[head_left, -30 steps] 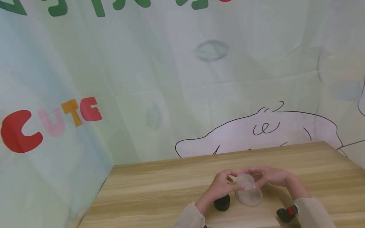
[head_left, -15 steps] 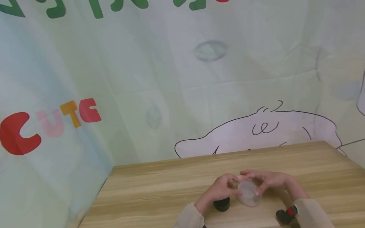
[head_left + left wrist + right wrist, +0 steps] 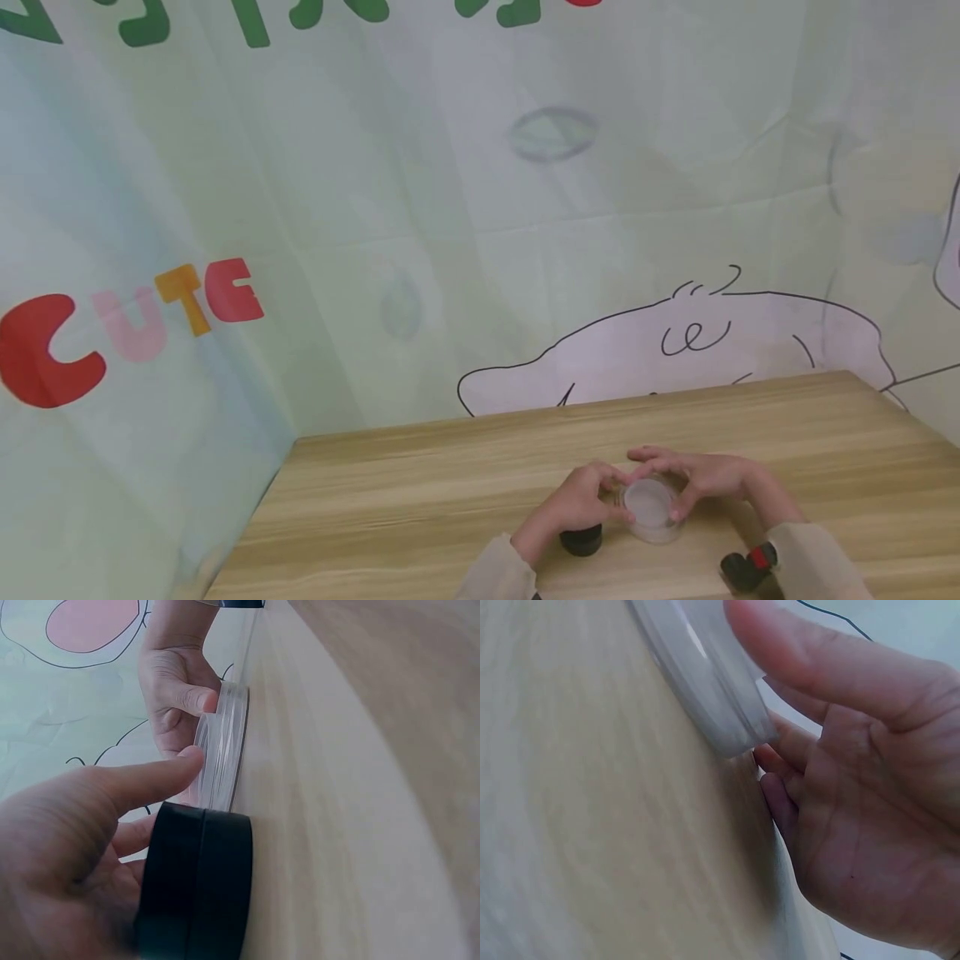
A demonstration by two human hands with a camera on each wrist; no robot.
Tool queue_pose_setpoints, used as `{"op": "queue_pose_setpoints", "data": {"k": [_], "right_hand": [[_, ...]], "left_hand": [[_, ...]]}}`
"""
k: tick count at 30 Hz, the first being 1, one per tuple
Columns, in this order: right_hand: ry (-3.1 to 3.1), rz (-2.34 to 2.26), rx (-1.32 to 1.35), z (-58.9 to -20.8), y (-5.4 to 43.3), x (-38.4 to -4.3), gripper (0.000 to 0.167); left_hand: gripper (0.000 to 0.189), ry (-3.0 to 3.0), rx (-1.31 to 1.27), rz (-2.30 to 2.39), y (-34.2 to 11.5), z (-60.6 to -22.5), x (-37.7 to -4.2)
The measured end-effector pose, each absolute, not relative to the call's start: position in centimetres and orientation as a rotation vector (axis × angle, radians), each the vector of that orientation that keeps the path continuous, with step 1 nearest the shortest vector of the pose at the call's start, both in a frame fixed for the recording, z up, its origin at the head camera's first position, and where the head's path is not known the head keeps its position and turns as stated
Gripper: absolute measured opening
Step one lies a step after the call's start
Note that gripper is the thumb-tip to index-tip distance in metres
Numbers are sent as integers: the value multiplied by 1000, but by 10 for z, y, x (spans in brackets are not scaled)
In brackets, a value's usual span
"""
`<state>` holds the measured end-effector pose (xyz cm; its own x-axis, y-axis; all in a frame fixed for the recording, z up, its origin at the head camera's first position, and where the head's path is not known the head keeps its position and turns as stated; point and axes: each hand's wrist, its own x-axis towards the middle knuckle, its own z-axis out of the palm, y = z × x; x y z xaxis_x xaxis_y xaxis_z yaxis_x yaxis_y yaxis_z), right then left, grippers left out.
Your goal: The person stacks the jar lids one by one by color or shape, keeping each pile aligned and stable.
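Observation:
A small clear round dish (image 3: 649, 502) sits over a wider clear round dish (image 3: 660, 537) on the wooden table. My left hand (image 3: 583, 500) holds the small dish's left side between thumb and fingers. From the right, my right hand (image 3: 712, 477) grips the same dish, its thumb at the near rim and its fingers round the far side. Seen edge-on in the left wrist view, the stacked clear dishes (image 3: 223, 746) are ridged and low to the table. A squat black round container (image 3: 582, 542) stands just under the left wrist, large in the left wrist view.
The wooden table (image 3: 420, 500) reaches back to a printed cloth backdrop (image 3: 420, 208) with coloured letters and a line drawing. A black device with a red patch (image 3: 742, 570) sits at the right cuff.
Both hands have lowered the small clear dish toward me, onto the wider one; it was held tilted above it a second ago. The black container stays in place.

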<state>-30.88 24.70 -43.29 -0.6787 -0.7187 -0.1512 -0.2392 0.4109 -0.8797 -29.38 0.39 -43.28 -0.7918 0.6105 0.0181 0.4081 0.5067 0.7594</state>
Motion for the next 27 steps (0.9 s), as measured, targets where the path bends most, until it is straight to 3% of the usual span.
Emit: {"op": "queue_pose_setpoints", "data": {"k": [27], "right_hand": [[2124,-1333,-883,-446,261,-320,50]], "left_hand": [[41,2561,927,1028,-4,-426,-302]]}}
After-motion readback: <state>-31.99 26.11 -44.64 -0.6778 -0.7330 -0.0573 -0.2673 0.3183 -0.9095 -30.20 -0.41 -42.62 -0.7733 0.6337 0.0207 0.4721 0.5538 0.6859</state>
